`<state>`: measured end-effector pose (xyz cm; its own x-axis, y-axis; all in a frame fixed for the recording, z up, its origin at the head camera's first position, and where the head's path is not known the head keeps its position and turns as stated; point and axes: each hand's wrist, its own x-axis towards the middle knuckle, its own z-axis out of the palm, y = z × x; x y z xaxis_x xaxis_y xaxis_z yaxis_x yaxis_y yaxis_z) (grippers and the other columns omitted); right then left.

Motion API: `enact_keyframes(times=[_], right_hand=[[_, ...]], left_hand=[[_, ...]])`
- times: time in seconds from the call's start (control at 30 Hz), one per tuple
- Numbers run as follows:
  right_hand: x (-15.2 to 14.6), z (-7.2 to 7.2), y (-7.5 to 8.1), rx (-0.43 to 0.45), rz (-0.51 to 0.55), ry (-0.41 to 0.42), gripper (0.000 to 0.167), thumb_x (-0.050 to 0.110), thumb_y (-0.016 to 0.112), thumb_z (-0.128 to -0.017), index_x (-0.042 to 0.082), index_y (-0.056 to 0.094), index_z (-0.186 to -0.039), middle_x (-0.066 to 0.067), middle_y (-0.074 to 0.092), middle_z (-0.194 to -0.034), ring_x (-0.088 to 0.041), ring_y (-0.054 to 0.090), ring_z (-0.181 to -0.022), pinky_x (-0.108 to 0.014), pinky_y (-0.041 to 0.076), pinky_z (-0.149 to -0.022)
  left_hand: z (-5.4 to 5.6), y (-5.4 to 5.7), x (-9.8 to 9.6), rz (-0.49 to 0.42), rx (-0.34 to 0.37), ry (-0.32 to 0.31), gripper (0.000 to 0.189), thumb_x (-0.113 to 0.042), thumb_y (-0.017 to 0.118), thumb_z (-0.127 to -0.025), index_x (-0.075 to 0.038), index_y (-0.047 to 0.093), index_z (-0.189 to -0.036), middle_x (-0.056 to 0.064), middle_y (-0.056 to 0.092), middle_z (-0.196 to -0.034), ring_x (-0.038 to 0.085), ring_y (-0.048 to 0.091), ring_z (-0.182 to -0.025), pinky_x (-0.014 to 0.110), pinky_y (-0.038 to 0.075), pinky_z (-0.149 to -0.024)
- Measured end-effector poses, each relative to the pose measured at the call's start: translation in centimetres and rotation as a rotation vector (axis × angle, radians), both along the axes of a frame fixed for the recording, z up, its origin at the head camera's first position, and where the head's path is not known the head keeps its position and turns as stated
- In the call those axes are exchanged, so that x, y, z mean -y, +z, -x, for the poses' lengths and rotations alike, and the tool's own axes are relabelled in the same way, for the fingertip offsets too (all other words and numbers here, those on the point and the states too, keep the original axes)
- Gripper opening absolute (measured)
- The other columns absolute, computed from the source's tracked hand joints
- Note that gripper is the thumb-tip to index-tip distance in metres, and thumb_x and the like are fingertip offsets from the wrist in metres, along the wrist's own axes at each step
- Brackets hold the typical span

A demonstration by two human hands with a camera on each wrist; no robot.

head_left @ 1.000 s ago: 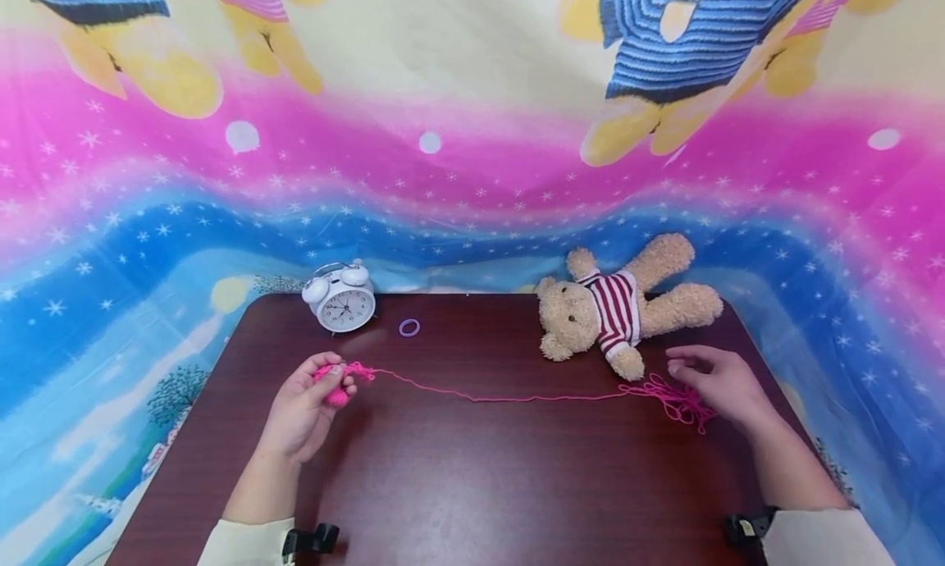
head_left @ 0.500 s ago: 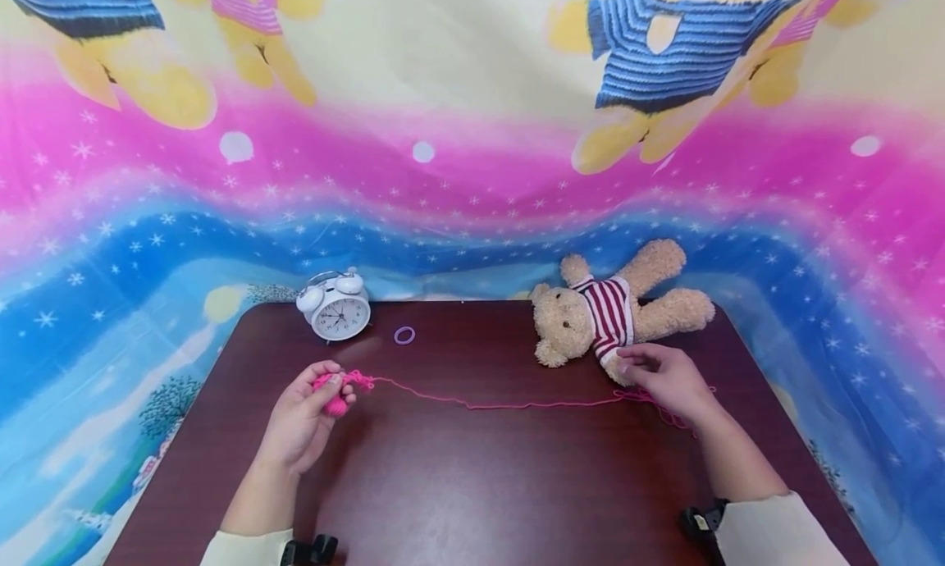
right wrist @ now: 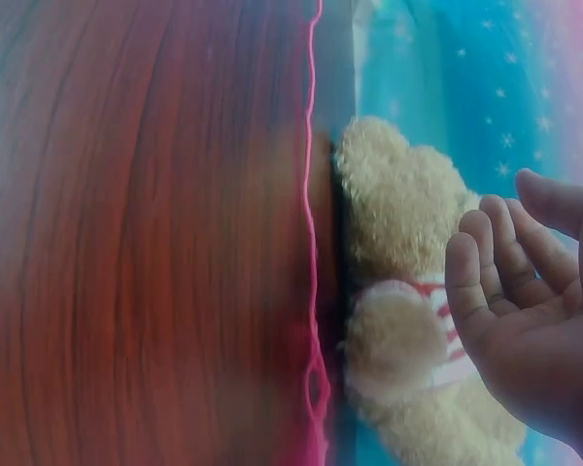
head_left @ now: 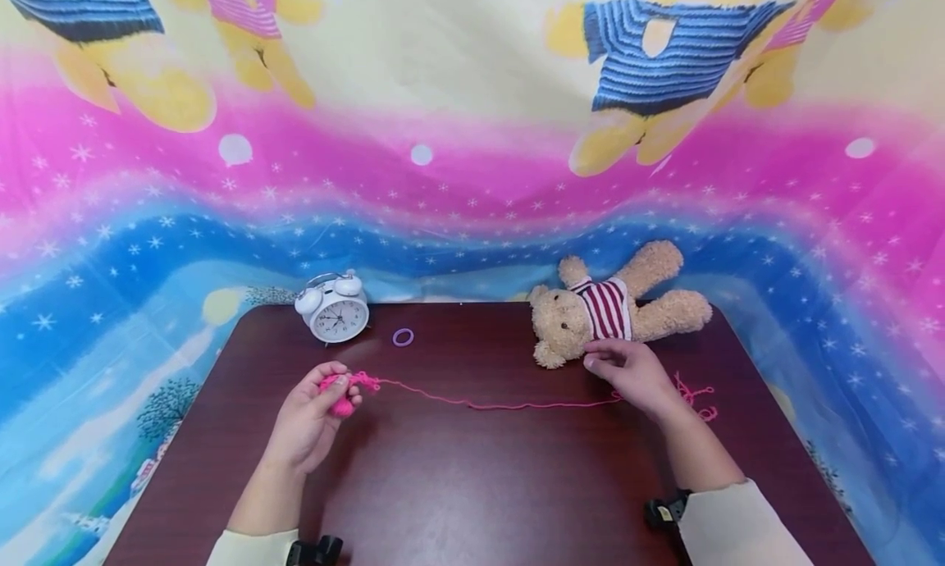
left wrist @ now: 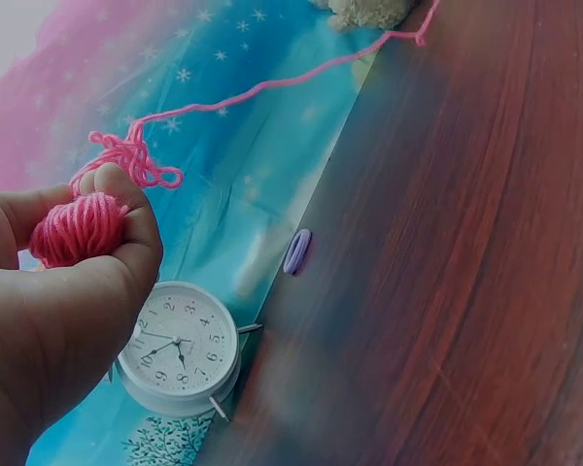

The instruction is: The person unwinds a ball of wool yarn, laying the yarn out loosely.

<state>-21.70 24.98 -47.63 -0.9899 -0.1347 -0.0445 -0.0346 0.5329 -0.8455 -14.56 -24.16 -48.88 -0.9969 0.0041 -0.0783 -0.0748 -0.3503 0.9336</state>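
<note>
In the head view my left hand (head_left: 306, 414) holds a small ball of pink yarn (head_left: 341, 395) above the left of the table. The left wrist view shows the fingers curled round the wound yarn (left wrist: 80, 230), with loose loops poking out past the fingertips. From it a single strand (head_left: 502, 406) runs right across to a loose tangle of yarn (head_left: 694, 394). My right hand (head_left: 638, 377) hovers over part of that tangle, in front of the teddy bear (head_left: 609, 308). Its fingers are loosely bent, and the right wrist view shows nothing between them.
A white alarm clock (head_left: 340, 316) stands at the table's back left. Beside it lies a purple ring (head_left: 403, 337). The bear, in a red-and-white striped shirt, lies on its side along the back right edge of the brown table (head_left: 472, 484). A patterned cloth (head_left: 472, 180) hangs behind.
My right hand has moved left from the tangle's right side to in front of the bear, covering part of the tangle. My left hand still holds the yarn in nearly the same place.
</note>
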Motion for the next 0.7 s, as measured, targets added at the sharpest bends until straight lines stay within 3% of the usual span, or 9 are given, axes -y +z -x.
enact_keyframes(times=[0.23,0.7], right_hand=[[2.1,0.1,-0.6,-0.023,0.050,0.027,0.036,0.022,0.076,-0.096,0.002,0.071,-0.126,-0.009,0.076,-0.111,-0.021,0.070,-0.101,-0.028,0.057,-0.083],[6.5,0.2,-0.6,-0.038,0.095,0.115,0.030,0.015,0.076,-0.095,0.002,0.073,-0.122,-0.011,0.075,-0.113,-0.021,0.071,-0.100,-0.027,0.056,-0.084]], left_hand=[[0.4,0.0,-1.0,-0.040,-0.017,-0.020,0.014,-0.009,0.059,-0.106,-0.006,0.052,-0.118,0.002,0.065,-0.099,0.010,0.066,-0.087,0.020,0.059,-0.079],[0.9,-0.1,-2.4,-0.027,0.009,-0.028,0.014,-0.009,0.059,-0.106,-0.007,0.052,-0.118,0.003,0.064,-0.100,0.011,0.066,-0.087,0.022,0.059,-0.079]])
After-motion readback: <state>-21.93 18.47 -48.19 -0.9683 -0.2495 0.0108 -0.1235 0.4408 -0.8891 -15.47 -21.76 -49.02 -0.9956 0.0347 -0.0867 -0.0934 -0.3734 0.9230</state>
